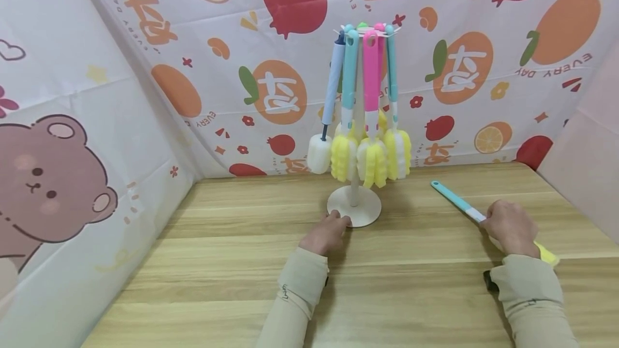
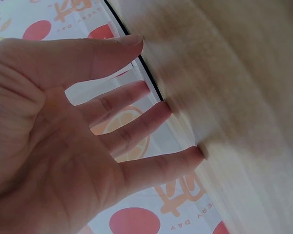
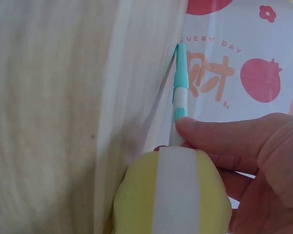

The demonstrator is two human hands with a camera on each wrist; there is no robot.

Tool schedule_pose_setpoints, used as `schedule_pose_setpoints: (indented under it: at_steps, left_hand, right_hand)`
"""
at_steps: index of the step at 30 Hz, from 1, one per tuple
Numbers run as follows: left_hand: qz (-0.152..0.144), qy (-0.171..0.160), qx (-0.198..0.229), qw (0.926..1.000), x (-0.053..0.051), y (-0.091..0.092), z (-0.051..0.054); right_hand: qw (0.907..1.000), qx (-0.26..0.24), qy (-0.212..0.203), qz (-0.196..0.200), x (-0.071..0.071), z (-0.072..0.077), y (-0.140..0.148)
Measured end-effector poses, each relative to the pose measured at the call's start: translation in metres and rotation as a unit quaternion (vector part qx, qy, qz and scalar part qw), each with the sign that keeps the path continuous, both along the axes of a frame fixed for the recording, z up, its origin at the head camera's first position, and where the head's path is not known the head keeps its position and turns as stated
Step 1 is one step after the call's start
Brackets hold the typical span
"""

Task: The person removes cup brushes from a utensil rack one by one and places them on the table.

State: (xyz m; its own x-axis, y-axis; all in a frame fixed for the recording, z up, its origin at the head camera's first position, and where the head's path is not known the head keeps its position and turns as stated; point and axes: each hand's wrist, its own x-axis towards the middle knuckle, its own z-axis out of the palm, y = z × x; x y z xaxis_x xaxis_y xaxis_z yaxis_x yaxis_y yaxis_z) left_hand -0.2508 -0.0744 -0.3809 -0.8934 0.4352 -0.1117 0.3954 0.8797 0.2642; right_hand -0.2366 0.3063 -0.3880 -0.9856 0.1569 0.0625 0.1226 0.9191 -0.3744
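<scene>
A white display stand with a round base stands upright, with several sponge brushes hung around its top. Beside the base's front left edge, my left hand rests its fingertips on the table; in the left wrist view the fingers are spread and hold nothing. Over to the right, my right hand pinches the white neck of a sponge brush. That brush lies on the table, its teal handle pointing away. Its yellow and white sponge head fills the bottom of the right wrist view.
On the stand hang teal-handled brushes, a pink-handled brush and a light-blue-handled brush with a white sponge. Behind the wooden table hangs a fruit-print cloth. A bear-print cloth covers the left side.
</scene>
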Motion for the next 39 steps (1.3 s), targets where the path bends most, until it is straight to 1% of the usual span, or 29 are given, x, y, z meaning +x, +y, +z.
schedule_pose_setpoints:
  at_steps: [6, 15, 19, 22, 24, 28, 30, 33, 39]
  left_hand:
    - [-0.003, 0.0, 0.002, 1.0, 0.0, 0.0, 0.001]
    - [0.001, -0.001, 0.002, 1.0, 0.0, 0.0, 0.002]
    - [0.002, -0.002, 0.002, 1.0, 0.0, 0.0, 0.0]
    - [0.002, 0.0, 0.001, 1.0, 0.0, 0.0, 0.0]
    - [0.002, -0.001, 0.001, 1.0, 0.0, 0.0, 0.0]
    - [0.001, -0.004, 0.002, 1.0, -0.001, 0.0, 0.001]
    - [0.003, -0.003, 0.004, 1.0, -0.001, -0.001, 0.002]
    - [0.005, -0.002, 0.003, 1.0, -0.002, -0.002, 0.002]
    - [0.008, -0.01, 0.004, 0.9999, 0.001, -0.001, 0.001]
  right_hand:
    - [1.0, -0.006, -0.005, -0.004, 0.0, 0.0, 0.0]
    - [0.9999, -0.012, -0.009, -0.005, -0.001, 0.002, -0.001]
    - [0.9997, -0.02, -0.011, 0.0, 0.001, 0.005, -0.002]
    - [0.9994, -0.033, -0.004, 0.005, 0.002, 0.01, -0.003]
    - [0.9991, -0.04, 0.014, 0.005, 0.004, 0.014, -0.005]
    - [0.9961, -0.05, 0.073, 0.004, 0.005, 0.022, -0.011]
    - [0.9931, -0.055, 0.103, 0.009, 0.003, 0.026, -0.015]
    - [0.9882, -0.068, 0.136, 0.015, 0.0, 0.032, -0.021]
    - [0.9751, -0.094, 0.201, 0.014, -0.002, 0.04, -0.028]
